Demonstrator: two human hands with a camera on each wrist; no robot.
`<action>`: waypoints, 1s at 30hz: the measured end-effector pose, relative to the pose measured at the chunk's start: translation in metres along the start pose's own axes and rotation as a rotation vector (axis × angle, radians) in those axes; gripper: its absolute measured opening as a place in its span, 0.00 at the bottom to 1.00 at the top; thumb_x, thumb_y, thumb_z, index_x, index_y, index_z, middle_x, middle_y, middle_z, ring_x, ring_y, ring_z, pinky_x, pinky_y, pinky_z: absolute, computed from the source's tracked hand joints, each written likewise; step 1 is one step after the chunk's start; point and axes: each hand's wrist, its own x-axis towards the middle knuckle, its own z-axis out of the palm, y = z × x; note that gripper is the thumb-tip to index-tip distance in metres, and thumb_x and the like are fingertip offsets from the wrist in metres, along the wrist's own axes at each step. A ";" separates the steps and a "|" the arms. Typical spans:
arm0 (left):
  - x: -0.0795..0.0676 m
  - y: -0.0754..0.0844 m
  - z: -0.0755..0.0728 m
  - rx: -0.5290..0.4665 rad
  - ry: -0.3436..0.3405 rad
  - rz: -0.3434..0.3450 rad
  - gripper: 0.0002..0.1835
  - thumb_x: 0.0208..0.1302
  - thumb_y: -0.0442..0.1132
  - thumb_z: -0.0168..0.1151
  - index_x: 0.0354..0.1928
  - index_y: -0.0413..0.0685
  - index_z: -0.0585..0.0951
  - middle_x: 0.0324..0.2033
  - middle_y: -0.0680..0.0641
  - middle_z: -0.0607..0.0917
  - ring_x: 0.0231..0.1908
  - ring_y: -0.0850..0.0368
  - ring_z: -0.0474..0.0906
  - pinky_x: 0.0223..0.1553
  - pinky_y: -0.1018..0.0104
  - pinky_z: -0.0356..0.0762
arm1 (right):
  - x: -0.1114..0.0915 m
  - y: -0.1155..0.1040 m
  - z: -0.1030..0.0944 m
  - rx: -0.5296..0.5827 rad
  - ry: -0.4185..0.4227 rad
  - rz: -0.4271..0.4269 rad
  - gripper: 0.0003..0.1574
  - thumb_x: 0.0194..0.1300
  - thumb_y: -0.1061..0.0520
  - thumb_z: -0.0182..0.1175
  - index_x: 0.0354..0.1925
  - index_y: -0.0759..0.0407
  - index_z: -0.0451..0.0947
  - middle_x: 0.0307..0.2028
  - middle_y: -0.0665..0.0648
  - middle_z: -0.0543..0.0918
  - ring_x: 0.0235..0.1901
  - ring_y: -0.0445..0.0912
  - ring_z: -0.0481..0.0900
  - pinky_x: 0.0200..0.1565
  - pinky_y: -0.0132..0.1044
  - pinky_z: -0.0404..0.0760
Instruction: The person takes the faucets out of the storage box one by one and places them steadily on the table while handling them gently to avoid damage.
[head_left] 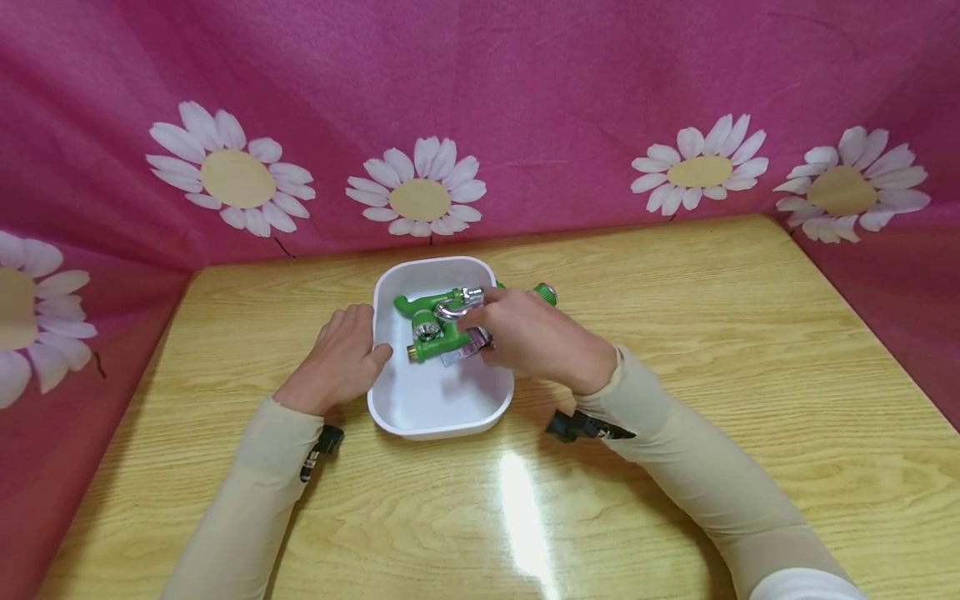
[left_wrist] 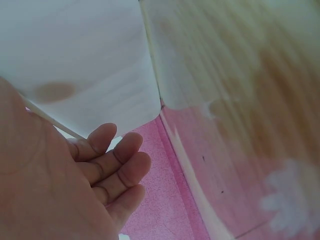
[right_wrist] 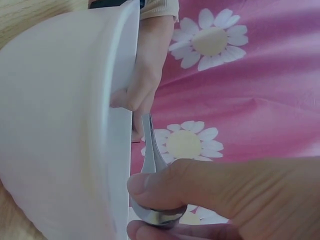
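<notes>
Only the head view looks down into the white basin [head_left: 435, 400], where green taps lie across the half toward 12 o'clock; the right-wrist view shows the basin's outer wall and hides them. That right-wrist view, in turn, shows clearly the chrome piece [right_wrist: 152, 159] that the knuckles partly cover from above. The left-wrist view adds the underside of the left hand [head_left: 341, 358], its four fingers outside the basin wall, while the thumb shows over the rim from the head.

The chrome piece is polished and smooth, with a rounded base and a narrow lever tapering toward 12 o'clock in the right-wrist view. In the basin, the upper green tap [head_left: 429, 303] has a bent spout at its 9 o'clock end and a silver fitting toward 3 o'clock; the lower green tap [head_left: 448, 340] ends in a brass thread toward 8 o'clock. A ribbed green knob [head_left: 546, 293] shows beyond the right hand [head_left: 540, 337], at the basin's 2 o'clock.

The right hand reaches over the basin's 3 o'clock rim, thumb and fingers pinching the chrome piece, forearm coming from 5 o'clock. The left hand holds the 9 o'clock rim, fingers loosely bent, forearm coming from 7 o'clock.
</notes>
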 end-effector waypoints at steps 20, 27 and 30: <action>0.000 0.000 -0.001 -0.002 -0.006 0.001 0.27 0.72 0.43 0.48 0.64 0.29 0.63 0.51 0.36 0.72 0.51 0.42 0.63 0.53 0.51 0.63 | -0.003 0.009 -0.006 0.017 0.031 0.007 0.24 0.53 0.65 0.75 0.50 0.53 0.89 0.42 0.55 0.89 0.42 0.48 0.84 0.37 0.44 0.82; 0.000 0.000 -0.001 -0.006 -0.006 0.001 0.27 0.72 0.43 0.47 0.64 0.29 0.63 0.50 0.36 0.71 0.51 0.42 0.63 0.52 0.51 0.63 | -0.004 0.013 -0.008 0.039 0.061 -0.011 0.23 0.53 0.66 0.74 0.49 0.53 0.89 0.39 0.54 0.89 0.38 0.47 0.82 0.39 0.40 0.83; 0.000 0.000 -0.001 -0.008 -0.010 -0.005 0.28 0.72 0.44 0.47 0.64 0.29 0.63 0.51 0.36 0.71 0.51 0.42 0.63 0.52 0.51 0.63 | -0.004 0.014 -0.009 0.034 0.067 -0.009 0.22 0.54 0.66 0.73 0.49 0.53 0.89 0.37 0.54 0.88 0.37 0.46 0.80 0.37 0.38 0.81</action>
